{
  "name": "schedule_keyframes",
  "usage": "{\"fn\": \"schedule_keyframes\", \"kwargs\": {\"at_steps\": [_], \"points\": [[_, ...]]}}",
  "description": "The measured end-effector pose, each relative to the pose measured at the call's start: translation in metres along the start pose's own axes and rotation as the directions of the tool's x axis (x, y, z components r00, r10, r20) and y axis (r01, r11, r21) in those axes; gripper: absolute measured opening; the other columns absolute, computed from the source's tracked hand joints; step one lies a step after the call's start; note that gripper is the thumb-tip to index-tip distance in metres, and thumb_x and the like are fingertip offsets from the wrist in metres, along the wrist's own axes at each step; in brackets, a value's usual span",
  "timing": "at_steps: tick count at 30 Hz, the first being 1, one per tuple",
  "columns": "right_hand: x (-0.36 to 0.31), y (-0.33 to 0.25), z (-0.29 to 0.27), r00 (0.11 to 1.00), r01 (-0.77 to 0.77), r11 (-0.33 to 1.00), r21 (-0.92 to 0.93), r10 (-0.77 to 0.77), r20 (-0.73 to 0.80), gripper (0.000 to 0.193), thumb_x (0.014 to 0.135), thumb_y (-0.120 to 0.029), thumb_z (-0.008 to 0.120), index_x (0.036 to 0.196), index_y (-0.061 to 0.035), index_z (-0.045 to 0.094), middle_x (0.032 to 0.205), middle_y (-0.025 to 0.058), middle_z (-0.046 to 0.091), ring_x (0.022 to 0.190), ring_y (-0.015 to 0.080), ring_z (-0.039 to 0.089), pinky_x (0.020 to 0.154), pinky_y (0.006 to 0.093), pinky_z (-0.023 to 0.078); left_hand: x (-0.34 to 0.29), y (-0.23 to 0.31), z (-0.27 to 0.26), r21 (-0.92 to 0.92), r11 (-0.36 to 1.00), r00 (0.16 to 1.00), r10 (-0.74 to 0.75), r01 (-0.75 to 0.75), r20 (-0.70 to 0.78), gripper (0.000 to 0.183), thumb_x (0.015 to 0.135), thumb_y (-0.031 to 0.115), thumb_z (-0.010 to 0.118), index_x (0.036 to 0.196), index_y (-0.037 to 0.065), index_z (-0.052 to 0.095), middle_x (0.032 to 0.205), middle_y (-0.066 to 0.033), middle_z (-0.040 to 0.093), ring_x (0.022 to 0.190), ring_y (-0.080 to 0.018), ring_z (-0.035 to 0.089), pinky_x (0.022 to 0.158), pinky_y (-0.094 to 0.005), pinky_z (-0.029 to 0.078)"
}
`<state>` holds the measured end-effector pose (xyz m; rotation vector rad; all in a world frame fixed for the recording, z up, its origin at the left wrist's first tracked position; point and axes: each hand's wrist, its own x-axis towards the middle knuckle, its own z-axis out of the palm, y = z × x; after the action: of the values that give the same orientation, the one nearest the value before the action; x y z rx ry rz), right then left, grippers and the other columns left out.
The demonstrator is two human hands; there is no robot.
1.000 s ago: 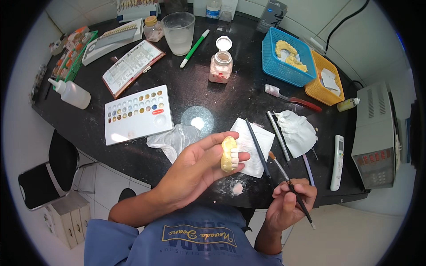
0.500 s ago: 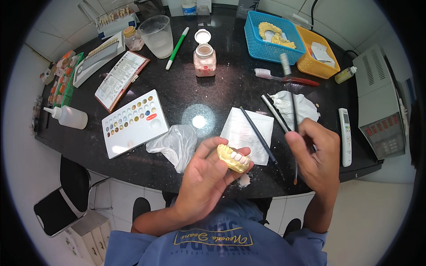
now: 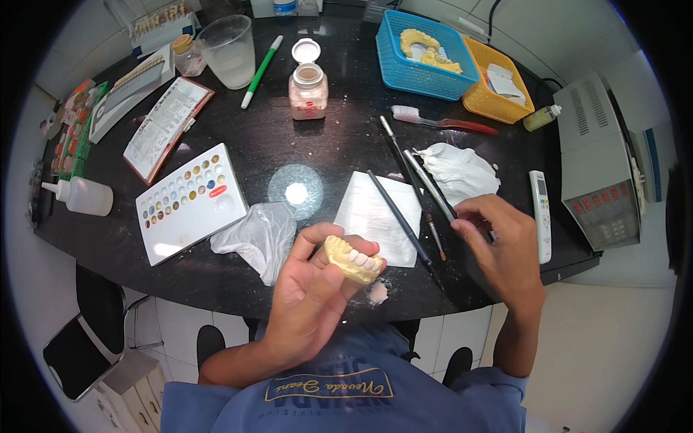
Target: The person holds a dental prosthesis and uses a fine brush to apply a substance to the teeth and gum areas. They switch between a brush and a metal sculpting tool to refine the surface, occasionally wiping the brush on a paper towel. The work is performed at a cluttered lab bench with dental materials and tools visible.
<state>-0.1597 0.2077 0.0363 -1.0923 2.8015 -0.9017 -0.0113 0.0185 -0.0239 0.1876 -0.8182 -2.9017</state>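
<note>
My left hand [image 3: 312, 289] holds a yellow dental cast [image 3: 339, 254] between thumb and fingers, with several pale crowns [image 3: 361, 260] along its upper edge. Over the table's right half, my right hand [image 3: 502, 245] pinches the near end of a silver-handled tool [image 3: 430, 185], which still lies on the table. A slim brush [image 3: 404, 160] rests just left of that tool, its brown tip toward me. A dark blue pen-like instrument [image 3: 398, 215] lies across a white tissue [image 3: 354, 206]. Pinkish powder [image 3: 377, 292] is heaped below the cast.
A crumpled white cloth [image 3: 458, 173], red toothbrush [image 3: 447, 124] and remote control [image 3: 539, 216] lie to the right. Behind are an open powder jar [image 3: 309, 94] and blue basket [image 3: 426, 68]. A white palette [image 3: 191, 206] and plastic bag [image 3: 256, 238] lie left.
My right hand has let go of the brush, now lying beside the silver-handled tool, and has closed on that tool's near end. My left hand still holds the cast. The whole view has shifted slightly.
</note>
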Motion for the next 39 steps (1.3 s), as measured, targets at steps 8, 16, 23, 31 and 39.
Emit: {"fn": "schedule_keyframes", "kwargs": {"at_steps": [8,16,23,31,39], "points": [[0.002,-0.007,0.016,0.998,-0.054,0.993,-0.108,0.055,0.002,0.025,0.073,0.005,0.066,0.097,0.0003,0.062,0.080,0.0103,0.059,0.063,0.0197,0.060,0.060,0.0287,0.049,-0.004,0.006,-0.001,-0.027,0.995,0.996,-0.091,0.091,0.002,0.044,0.095,0.023,0.056,0.128,0.008,0.032,0.121,-0.0169,0.057,0.122,-0.0254,0.050,0.109,-0.0484,0.035],[-0.025,-0.005,0.014,0.898,-0.141,0.848,0.511,0.327,-0.295,0.021,0.078,0.006,0.060,0.096,0.0013,0.051,0.077,0.0071,0.050,0.069,0.0122,0.056,0.064,0.0251,0.049,-0.006,0.009,0.005,-0.082,0.984,0.986,-0.159,0.156,-0.042,0.044,0.094,0.023,0.058,0.127,0.008,0.034,0.120,-0.0172,0.058,0.121,-0.0262,0.051,0.108,-0.0483,0.036],[-0.052,-0.030,0.055,0.888,0.354,0.715,0.603,-0.055,-0.456,0.023,0.086,-0.012,0.066,0.097,-0.0025,0.049,0.082,0.0136,0.057,0.076,0.0254,0.063,0.069,0.0352,0.054,-0.011,0.011,0.011,-0.088,0.976,0.976,-0.204,0.198,-0.078,0.044,0.093,0.024,0.058,0.128,0.009,0.035,0.118,-0.0168,0.059,0.118,-0.0260,0.054,0.106,-0.0487,0.038],[-0.056,-0.041,0.073,0.905,0.361,0.660,0.659,-0.078,-0.418,0.028,0.086,-0.023,0.067,0.096,-0.0031,0.051,0.077,0.0112,0.059,0.075,0.0248,0.063,0.072,0.0369,0.055,-0.015,0.011,0.010,-0.088,0.974,0.974,-0.217,0.211,-0.068,0.047,0.093,0.025,0.058,0.129,0.007,0.033,0.116,-0.0164,0.060,0.116,-0.0240,0.055,0.105,-0.0478,0.038],[-0.060,-0.044,0.080,0.933,0.323,0.455,0.830,-0.004,-0.361,0.021,0.085,-0.002,0.063,0.100,0.0034,0.050,0.085,0.0218,0.062,0.093,0.0338,0.066,0.073,0.0370,0.058,-0.013,0.011,0.012,-0.088,0.969,0.971,-0.235,0.230,-0.051,0.051,0.093,0.026,0.059,0.130,0.006,0.031,0.114,-0.0163,0.061,0.114,-0.0231,0.056,0.104,-0.0442,0.040]]}}
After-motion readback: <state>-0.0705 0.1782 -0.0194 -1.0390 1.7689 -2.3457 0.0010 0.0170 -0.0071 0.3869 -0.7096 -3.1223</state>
